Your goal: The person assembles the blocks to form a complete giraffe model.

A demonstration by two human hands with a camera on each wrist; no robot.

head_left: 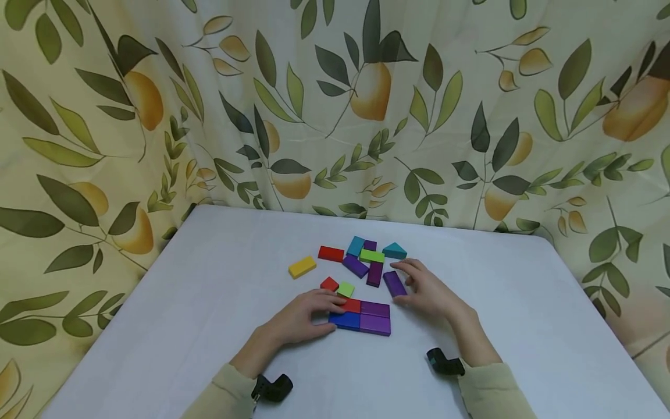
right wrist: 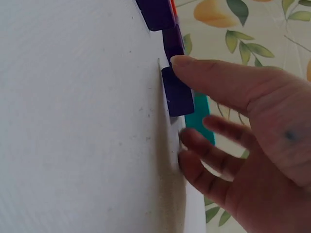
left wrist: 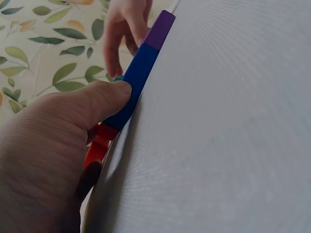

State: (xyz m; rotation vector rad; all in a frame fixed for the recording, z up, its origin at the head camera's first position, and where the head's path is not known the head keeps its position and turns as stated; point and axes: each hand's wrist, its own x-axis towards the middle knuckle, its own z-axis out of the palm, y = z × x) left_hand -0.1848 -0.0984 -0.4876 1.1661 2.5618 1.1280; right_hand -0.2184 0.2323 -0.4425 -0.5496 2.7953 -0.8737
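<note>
My left hand is at the left end of a flat rectangle of blocks, thumb against the blue block and fingers over the red block. In the left wrist view the thumb presses the side of the blue block. Two purple blocks complete the rectangle on its right. My right hand is around a loose purple block, fingers spread and loosely bent. In the right wrist view the thumb tip overlaps the end of that purple block, while the other fingers stand apart from it.
Behind the rectangle lie a small red block and a light green one. Farther back are a yellow block, a red bar, a teal triangle and a cluster with a green bar. A patterned curtain borders the white table.
</note>
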